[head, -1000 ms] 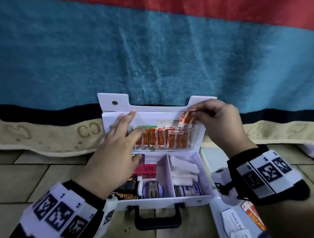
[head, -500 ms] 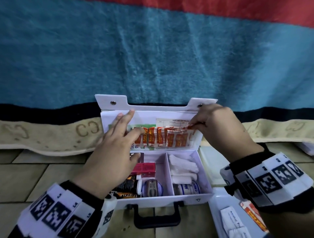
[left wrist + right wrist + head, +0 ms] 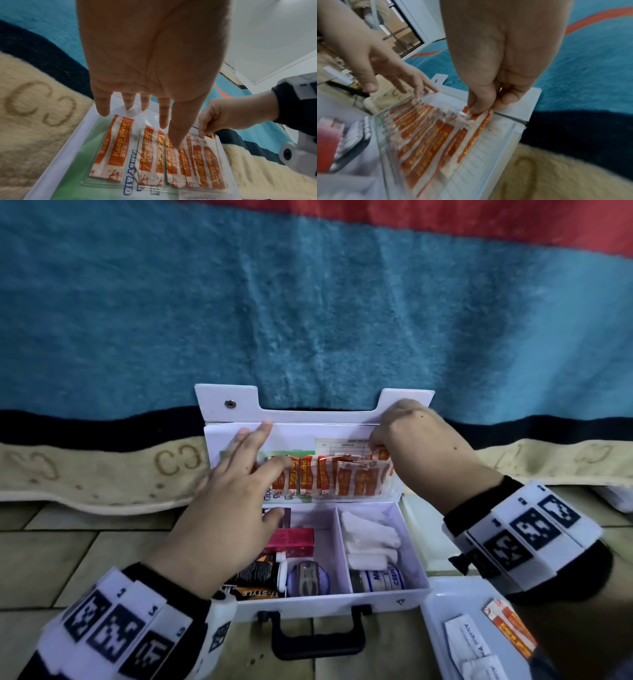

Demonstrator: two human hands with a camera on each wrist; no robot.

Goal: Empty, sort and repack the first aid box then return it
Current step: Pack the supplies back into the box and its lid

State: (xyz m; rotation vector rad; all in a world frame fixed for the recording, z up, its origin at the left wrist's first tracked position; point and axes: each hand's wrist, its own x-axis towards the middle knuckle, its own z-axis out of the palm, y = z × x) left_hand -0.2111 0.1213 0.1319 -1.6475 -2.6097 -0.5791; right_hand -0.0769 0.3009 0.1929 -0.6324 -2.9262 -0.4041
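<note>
The white first aid box (image 3: 376, 594) stands open on the tiled floor, its lid (image 3: 291, 433) upright against a blanket. A clear pocket in the lid holds a row of orange plaster strips (image 3: 356, 481) (image 3: 116, 148). My left hand (image 3: 263, 453) (image 3: 154, 119) lies flat on the pocket's left part, fingers straight and thumb on the strips. My right hand (image 3: 376, 446) (image 3: 481, 108) pinches the top ends of a few plaster strips (image 3: 477, 129) at the pocket's right end, their lower parts inside it. Both hands also show in each other's wrist views: the right hand (image 3: 223, 116), the left hand (image 3: 385, 75).
In the box lie a red carton (image 3: 291, 541), a black tube (image 3: 260, 571), a round tape roll (image 3: 308, 578), white gauze (image 3: 370, 535) and a crepe bandage (image 3: 383, 578). A white tray (image 3: 442, 604) at lower right holds alcohol pads (image 3: 469, 642) and a plaster (image 3: 510, 631). The box's black handle (image 3: 318, 642) faces me.
My right hand has brought its plaster strips down from above the pocket's top edge into the pocket's right end. My left hand has stayed pressed on the pocket.
</note>
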